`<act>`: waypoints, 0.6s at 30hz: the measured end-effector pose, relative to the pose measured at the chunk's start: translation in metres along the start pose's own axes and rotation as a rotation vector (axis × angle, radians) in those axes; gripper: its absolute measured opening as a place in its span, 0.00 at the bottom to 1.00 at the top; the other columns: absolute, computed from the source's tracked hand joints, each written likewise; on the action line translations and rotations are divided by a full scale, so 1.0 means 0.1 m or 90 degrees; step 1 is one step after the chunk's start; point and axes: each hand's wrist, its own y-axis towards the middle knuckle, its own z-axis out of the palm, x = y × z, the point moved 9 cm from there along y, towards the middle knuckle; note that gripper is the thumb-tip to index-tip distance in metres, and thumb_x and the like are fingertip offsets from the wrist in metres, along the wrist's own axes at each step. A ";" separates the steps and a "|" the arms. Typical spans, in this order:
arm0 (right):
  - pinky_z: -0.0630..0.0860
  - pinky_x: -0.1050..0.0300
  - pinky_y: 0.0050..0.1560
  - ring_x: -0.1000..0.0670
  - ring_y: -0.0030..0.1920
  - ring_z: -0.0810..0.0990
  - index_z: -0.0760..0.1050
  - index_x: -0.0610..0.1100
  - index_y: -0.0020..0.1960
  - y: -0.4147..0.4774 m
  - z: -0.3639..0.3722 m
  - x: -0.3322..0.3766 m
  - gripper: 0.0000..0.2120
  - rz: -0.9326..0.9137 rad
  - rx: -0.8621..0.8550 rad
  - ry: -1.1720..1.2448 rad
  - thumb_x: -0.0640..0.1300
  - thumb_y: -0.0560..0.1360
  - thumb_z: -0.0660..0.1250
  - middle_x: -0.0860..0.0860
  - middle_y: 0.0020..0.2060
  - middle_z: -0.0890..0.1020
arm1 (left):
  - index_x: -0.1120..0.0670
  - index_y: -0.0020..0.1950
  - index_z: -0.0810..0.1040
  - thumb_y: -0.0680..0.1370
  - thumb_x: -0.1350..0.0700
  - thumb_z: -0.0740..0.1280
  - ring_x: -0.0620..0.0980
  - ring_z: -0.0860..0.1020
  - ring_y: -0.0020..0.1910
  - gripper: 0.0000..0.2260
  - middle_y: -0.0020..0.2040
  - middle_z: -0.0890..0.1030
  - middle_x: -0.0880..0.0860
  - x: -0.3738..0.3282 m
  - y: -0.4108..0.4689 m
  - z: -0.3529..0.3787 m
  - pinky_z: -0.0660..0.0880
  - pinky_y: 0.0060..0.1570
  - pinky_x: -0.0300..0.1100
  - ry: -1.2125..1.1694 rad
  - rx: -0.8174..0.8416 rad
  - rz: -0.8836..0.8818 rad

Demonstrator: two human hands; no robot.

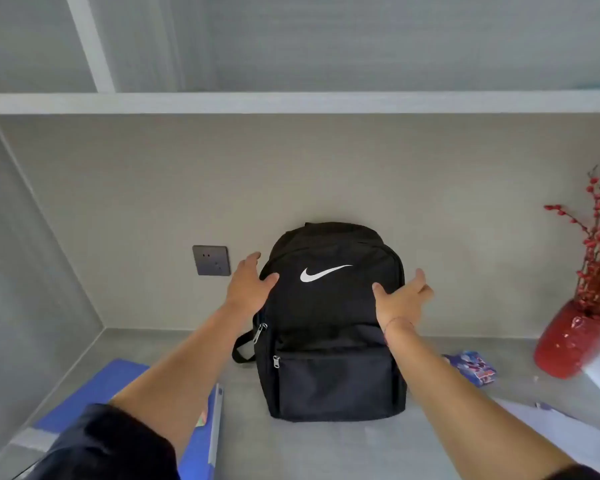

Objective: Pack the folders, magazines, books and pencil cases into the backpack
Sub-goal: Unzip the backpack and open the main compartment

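Observation:
A black backpack (333,323) with a white swoosh stands upright against the back wall, its zippers closed. My left hand (250,282) is at its upper left side with fingers spread, thumb touching the fabric. My right hand (400,297) is at its upper right side, fingers straight, thumb on the front. A blue folder (94,389) lies on the desk at the lower left, partly under my left arm. A blue patterned pencil case (473,367) lies right of the backpack. Pale papers or a magazine (565,434) lie at the lower right.
A red vase (565,344) with red berry branches stands at the far right. A dark wall socket (211,260) is left of the backpack. A white shelf (291,102) runs overhead. The grey desk (326,448) ends at a side wall on the left.

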 end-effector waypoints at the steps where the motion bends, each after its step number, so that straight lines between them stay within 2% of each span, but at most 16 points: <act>1: 0.73 0.44 0.59 0.36 0.58 0.76 0.51 0.46 0.75 0.07 0.04 -0.03 0.38 0.019 0.014 0.021 0.46 0.73 0.69 0.42 0.72 0.59 | 0.53 0.73 0.63 0.77 0.51 0.66 0.56 0.71 0.67 0.26 0.70 0.70 0.55 -0.01 0.07 0.02 0.70 0.66 0.52 -0.001 -0.001 0.009; 3: 0.76 0.43 0.59 0.37 0.54 0.80 0.56 0.48 0.73 0.17 0.13 -0.10 0.31 0.036 0.070 0.076 0.45 0.75 0.66 0.43 0.67 0.68 | 0.55 0.67 0.70 0.78 0.51 0.64 0.56 0.75 0.62 0.19 0.65 0.75 0.56 -0.04 0.14 0.03 0.73 0.61 0.49 0.032 -0.004 0.028; 4: 0.78 0.42 0.56 0.38 0.48 0.83 0.62 0.46 0.69 0.23 0.18 -0.15 0.24 0.044 0.090 0.090 0.45 0.75 0.64 0.43 0.62 0.74 | 0.56 0.63 0.73 0.78 0.51 0.63 0.57 0.77 0.59 0.16 0.61 0.78 0.56 -0.05 0.16 0.04 0.73 0.57 0.49 0.049 -0.003 0.033; 6: 0.79 0.41 0.54 0.42 0.40 0.84 0.70 0.42 0.54 0.32 0.20 -0.22 0.08 0.047 0.090 0.081 0.44 0.77 0.62 0.41 0.52 0.81 | 0.59 0.57 0.75 0.79 0.52 0.61 0.58 0.78 0.53 0.12 0.54 0.80 0.57 -0.09 0.18 0.06 0.73 0.47 0.46 0.067 -0.011 0.050; 7: 0.79 0.40 0.53 0.43 0.38 0.83 0.71 0.41 0.49 0.35 0.19 -0.24 0.06 0.043 0.082 0.079 0.44 0.77 0.62 0.40 0.49 0.82 | 0.59 0.54 0.75 0.80 0.53 0.61 0.58 0.78 0.51 0.11 0.51 0.81 0.58 -0.10 0.18 0.06 0.71 0.45 0.45 0.068 -0.011 0.059; 10: 0.79 0.39 0.51 0.46 0.32 0.82 0.71 0.38 0.45 0.36 0.10 -0.20 0.08 0.042 0.067 0.106 0.43 0.77 0.61 0.43 0.40 0.79 | 0.60 0.51 0.75 0.79 0.54 0.62 0.57 0.78 0.46 0.10 0.46 0.80 0.57 -0.22 0.12 0.01 0.71 0.42 0.45 0.055 -0.014 0.073; 13: 0.80 0.41 0.51 0.49 0.31 0.82 0.70 0.39 0.43 0.38 -0.05 -0.14 0.07 0.011 0.074 0.125 0.43 0.77 0.61 0.46 0.34 0.77 | 0.55 0.47 0.74 0.79 0.54 0.62 0.50 0.74 0.40 0.06 0.39 0.77 0.50 -0.37 -0.05 -0.06 0.68 0.34 0.39 -0.016 -0.008 0.076; 16: 0.80 0.45 0.50 0.45 0.37 0.82 0.69 0.42 0.43 0.27 -0.24 -0.16 0.05 -0.031 0.067 0.105 0.41 0.76 0.63 0.44 0.39 0.78 | 0.52 0.47 0.73 0.79 0.55 0.62 0.43 0.71 0.35 0.03 0.36 0.73 0.45 -0.42 -0.33 0.02 0.65 0.32 0.33 -0.049 0.013 0.073; 18: 0.75 0.49 0.51 0.45 0.44 0.76 0.69 0.42 0.49 0.03 -0.36 -0.27 0.07 -0.056 0.025 0.054 0.40 0.73 0.67 0.43 0.48 0.74 | 0.54 0.51 0.75 0.79 0.54 0.62 0.42 0.72 0.36 0.05 0.39 0.75 0.47 -0.36 -0.54 0.15 0.65 0.31 0.33 -0.046 0.038 0.062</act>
